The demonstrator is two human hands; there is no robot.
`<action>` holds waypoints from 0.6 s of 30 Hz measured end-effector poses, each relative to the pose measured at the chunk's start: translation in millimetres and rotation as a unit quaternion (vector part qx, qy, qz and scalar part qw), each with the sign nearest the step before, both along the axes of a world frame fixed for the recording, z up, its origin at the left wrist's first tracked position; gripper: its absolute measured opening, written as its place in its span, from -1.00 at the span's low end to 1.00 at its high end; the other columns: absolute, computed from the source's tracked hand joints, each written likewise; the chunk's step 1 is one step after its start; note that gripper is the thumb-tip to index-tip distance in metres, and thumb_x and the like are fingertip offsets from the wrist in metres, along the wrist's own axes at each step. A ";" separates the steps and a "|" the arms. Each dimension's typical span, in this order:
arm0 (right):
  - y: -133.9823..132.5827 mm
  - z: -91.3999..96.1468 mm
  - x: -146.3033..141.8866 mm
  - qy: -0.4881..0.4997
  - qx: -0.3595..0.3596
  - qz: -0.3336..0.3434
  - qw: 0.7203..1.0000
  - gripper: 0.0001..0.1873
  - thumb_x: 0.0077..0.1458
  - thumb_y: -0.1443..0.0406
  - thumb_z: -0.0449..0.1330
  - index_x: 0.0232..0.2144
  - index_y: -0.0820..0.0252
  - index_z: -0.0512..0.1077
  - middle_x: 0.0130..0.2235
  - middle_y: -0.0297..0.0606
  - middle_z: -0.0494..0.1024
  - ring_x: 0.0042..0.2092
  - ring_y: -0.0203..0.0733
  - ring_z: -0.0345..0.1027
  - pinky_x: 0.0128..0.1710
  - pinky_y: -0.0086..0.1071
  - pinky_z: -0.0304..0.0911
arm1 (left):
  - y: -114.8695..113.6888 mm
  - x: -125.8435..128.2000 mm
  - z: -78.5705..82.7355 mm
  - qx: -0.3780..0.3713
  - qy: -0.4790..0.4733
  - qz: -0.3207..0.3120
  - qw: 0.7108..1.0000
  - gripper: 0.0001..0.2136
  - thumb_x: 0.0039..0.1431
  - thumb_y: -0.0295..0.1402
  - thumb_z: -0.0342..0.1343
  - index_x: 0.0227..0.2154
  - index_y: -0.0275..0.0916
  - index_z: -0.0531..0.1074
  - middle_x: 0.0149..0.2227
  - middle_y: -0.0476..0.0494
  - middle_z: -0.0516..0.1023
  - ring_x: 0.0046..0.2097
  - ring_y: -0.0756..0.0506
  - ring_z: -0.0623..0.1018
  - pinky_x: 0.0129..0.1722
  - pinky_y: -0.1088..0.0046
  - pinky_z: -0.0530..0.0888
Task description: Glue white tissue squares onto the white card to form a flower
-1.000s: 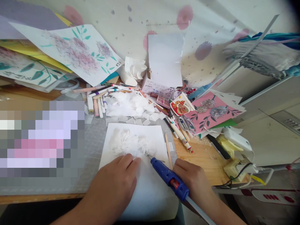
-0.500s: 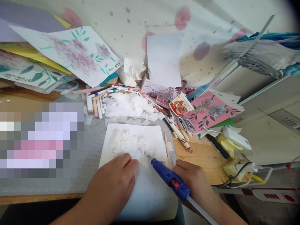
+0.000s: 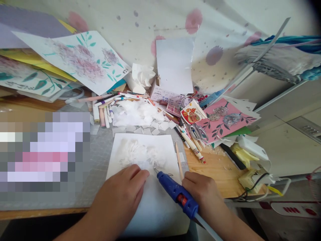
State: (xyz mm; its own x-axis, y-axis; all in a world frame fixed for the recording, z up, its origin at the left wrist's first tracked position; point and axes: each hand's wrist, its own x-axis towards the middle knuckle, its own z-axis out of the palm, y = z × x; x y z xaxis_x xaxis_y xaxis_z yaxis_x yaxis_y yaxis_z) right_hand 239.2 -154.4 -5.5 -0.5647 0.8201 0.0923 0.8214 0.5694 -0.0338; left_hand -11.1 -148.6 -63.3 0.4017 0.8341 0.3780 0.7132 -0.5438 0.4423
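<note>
My right hand (image 3: 200, 189) is closed round a blue hot glue gun (image 3: 177, 194), with a white glue stick (image 3: 207, 227) poking out of its back end. Its metal nozzle points at the lower edge of a tuft of white petal-like pieces (image 3: 155, 154) on a sheet of white paper (image 3: 160, 207). A second, wider white tuft (image 3: 131, 150) sits beside it on the left. My left hand (image 3: 125, 192) rests on the sheet just below the tufts, its fingers curled and pressed together. Whatever lies between those fingertips is hidden.
Behind the sheet lie a heap of white scraps (image 3: 137, 112), several markers (image 3: 106, 115) and a red-and-white paper tub (image 3: 193, 112). A thin wooden stick (image 3: 179, 160) is right of the sheet. A pink flower picture (image 3: 223, 118) and a white charger (image 3: 253, 147) with cables stand farther right.
My right hand and the glue gun have shifted a little left, and the nozzle has drawn slightly down from the smaller tuft. My left hand has barely moved.
</note>
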 end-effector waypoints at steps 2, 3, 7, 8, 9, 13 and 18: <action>1.2 6.9 1.3 0.002 -0.056 -0.013 0.998 -0.89 -0.07 0.41 0.13 -0.57 0.16 0.32 -0.50 -0.33 0.40 -0.50 -0.28 0.25 -0.51 -0.38 -0.08 | 0.2 -1.0 -1.5 0.004 -0.015 -0.002 1.000 -0.74 0.27 -0.51 -0.14 -0.18 -0.21 0.45 -0.33 -0.12 0.49 -0.36 -0.15 0.53 -0.41 0.25 0.51; 2.5 11.5 1.0 0.004 -0.088 -0.026 0.996 -0.92 -0.07 0.40 0.14 -0.55 0.17 0.33 -0.48 -0.33 0.42 -0.48 -0.28 0.28 -0.50 -0.40 -0.05 | 0.4 -1.5 -2.1 0.005 -0.021 -0.001 1.000 -0.74 0.28 -0.49 -0.14 -0.16 -0.20 0.45 -0.33 -0.11 0.50 -0.35 -0.15 0.54 -0.40 0.25 0.52; 13.6 30.8 -3.7 0.022 -0.206 -0.134 0.969 -0.89 0.00 0.31 0.19 -0.54 0.17 0.40 -0.50 -0.34 0.46 -0.46 -0.27 0.31 -0.47 -0.44 0.07 | 2.3 -2.5 -2.8 -0.014 -0.032 0.007 0.999 -0.74 0.30 -0.45 -0.13 -0.11 -0.18 0.44 -0.29 -0.11 0.53 -0.31 -0.16 0.57 -0.35 0.24 0.52; 17.4 34.8 -3.9 0.032 -0.230 -0.160 0.959 -0.88 -0.01 0.29 0.21 -0.55 0.17 0.42 -0.52 -0.35 0.46 -0.47 -0.27 0.30 -0.48 -0.44 0.08 | 2.9 -2.7 -2.5 -0.021 -0.033 0.009 0.999 -0.74 0.30 -0.44 -0.13 -0.11 -0.17 0.44 -0.28 -0.11 0.54 -0.30 -0.16 0.57 -0.33 0.24 0.52; 21.2 38.1 -2.9 0.040 -0.250 -0.178 0.951 -0.89 -0.03 0.28 0.23 -0.54 0.16 0.45 -0.53 -0.35 0.47 -0.48 -0.28 0.30 -0.49 -0.45 0.08 | 3.5 -2.9 -2.1 -0.028 -0.032 0.010 0.999 -0.73 0.30 -0.43 -0.13 -0.11 -0.17 0.45 -0.27 -0.11 0.54 -0.28 -0.16 0.58 -0.32 0.24 0.52; 29.3 41.7 18.4 0.123 -0.307 -0.206 0.921 -0.88 -0.12 0.21 0.34 -0.48 0.11 0.56 -0.48 -0.33 0.54 -0.43 -0.21 0.37 -0.46 -0.43 0.19 | 5.5 -5.0 1.3 -0.058 -0.029 0.014 0.998 -0.74 0.28 -0.39 -0.12 -0.16 -0.15 0.48 -0.28 -0.08 0.56 -0.27 -0.14 0.58 -0.29 0.29 0.51; 20.0 22.6 78.5 0.335 -0.223 -0.318 0.858 -0.70 -0.10 0.07 0.33 -0.37 0.15 0.54 -0.42 -0.29 0.58 -0.40 -0.18 0.44 -0.42 -0.37 0.32 | 8.7 -9.8 -0.7 -0.054 -0.054 0.005 0.997 -0.81 0.26 -0.28 -0.05 -0.25 -0.04 0.48 -0.33 0.04 0.57 -0.33 -0.05 0.58 -0.35 0.48 0.49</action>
